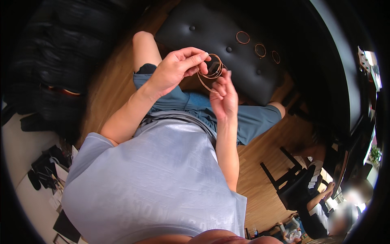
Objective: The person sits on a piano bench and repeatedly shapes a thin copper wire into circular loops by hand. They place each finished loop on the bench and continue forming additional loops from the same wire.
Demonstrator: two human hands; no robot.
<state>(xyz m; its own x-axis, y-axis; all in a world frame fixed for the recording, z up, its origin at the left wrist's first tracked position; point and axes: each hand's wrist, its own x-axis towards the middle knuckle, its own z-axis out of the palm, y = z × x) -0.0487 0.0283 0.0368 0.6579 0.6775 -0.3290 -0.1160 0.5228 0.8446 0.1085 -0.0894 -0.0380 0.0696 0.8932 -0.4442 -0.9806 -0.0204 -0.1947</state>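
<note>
A thin copper-coloured wire string (214,76), wound into loose loops, hangs between my hands above my lap. My left hand (172,71) pinches the top of the loops between thumb and fingertips. Lower and to the right, my right hand (224,97) has its fingers curled at the side of the coil, against the wire; its fingertips are slightly blurred. One strand bows out below the other loops toward the right fingers. On the black padded bench (203,36) ahead lie three similar coils: one (237,36), a second (265,51) and a third (272,56) in a row.
The buttoned bench stands between my spread knees. A large black curved surface (333,53) rises at the right. On the wooden floor (260,191) stands a black chair (292,195), with people at the lower right. Dark padded shapes (53,61) fill the left side.
</note>
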